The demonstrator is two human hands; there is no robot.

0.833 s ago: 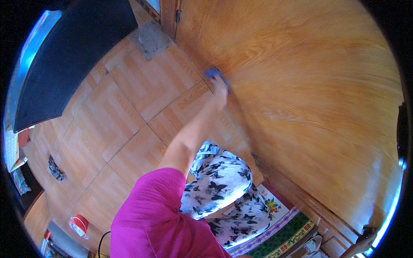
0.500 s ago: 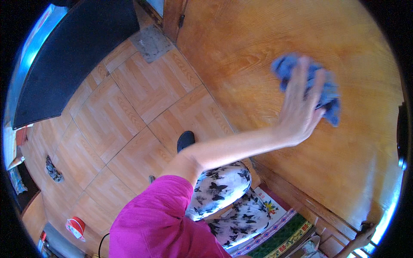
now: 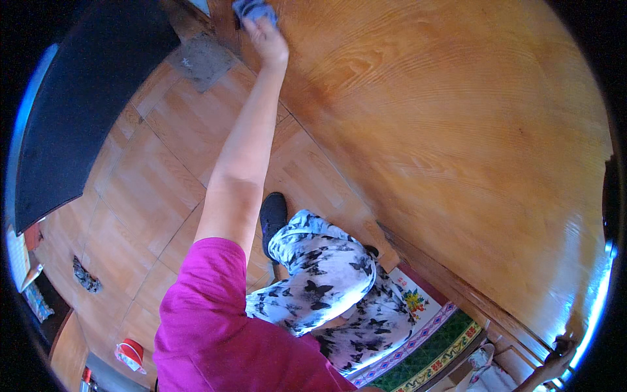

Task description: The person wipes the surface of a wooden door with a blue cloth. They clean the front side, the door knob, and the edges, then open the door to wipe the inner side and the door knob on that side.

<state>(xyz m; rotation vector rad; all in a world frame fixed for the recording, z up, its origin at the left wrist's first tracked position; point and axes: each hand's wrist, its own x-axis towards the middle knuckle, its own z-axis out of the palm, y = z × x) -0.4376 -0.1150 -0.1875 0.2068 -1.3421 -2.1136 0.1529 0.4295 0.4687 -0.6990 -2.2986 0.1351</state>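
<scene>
My left hand (image 3: pixel 266 36) is stretched far out to the top of the view, pressed on a blue cloth (image 3: pixel 251 9). The cloth lies against the far left edge of a large glossy wooden surface (image 3: pixel 444 130). Only part of the cloth shows above my fingers. My bare forearm runs down to a pink sleeve (image 3: pixel 209 326). My right hand is out of sight.
Below lies a wood-pattern floor (image 3: pixel 157 170) with a grey mat (image 3: pixel 199 60) and a big dark panel (image 3: pixel 78 98) at the left. My butterfly-print trousers (image 3: pixel 326 274) and a black shoe (image 3: pixel 273 212) stand beside a colourful rug (image 3: pixel 431 340). A red object (image 3: pixel 130 353) sits low left.
My left hand has swept the cloth from the middle right of the wooden surface up to its far left edge, and my arm is now nearly straight.
</scene>
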